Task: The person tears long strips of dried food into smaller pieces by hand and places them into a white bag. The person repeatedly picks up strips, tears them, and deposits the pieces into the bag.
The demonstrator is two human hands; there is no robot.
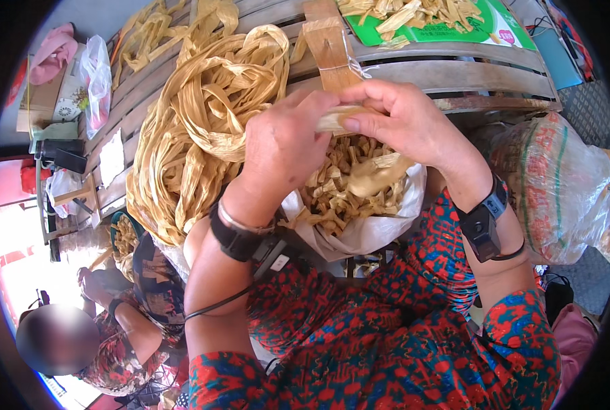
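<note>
My left hand and my right hand meet in front of the slatted table. Both grip a short, flat, dried tan strip, my right thumb pressed along its side. My left fingers are partly blurred and hide one end. Just below, an open white sack holds many small knotted tan pieces. A motion-blurred tan strip shows over these pieces; whether it hangs or lies there I cannot tell. Left of my left hand, a large heap of long tan strips drapes over the table edge.
A wooden block bound with string juts from the slatted table. Cut strips lie on a green printed sheet. A stuffed, plastic-wrapped sack stands right. Another person sits at left near a basket.
</note>
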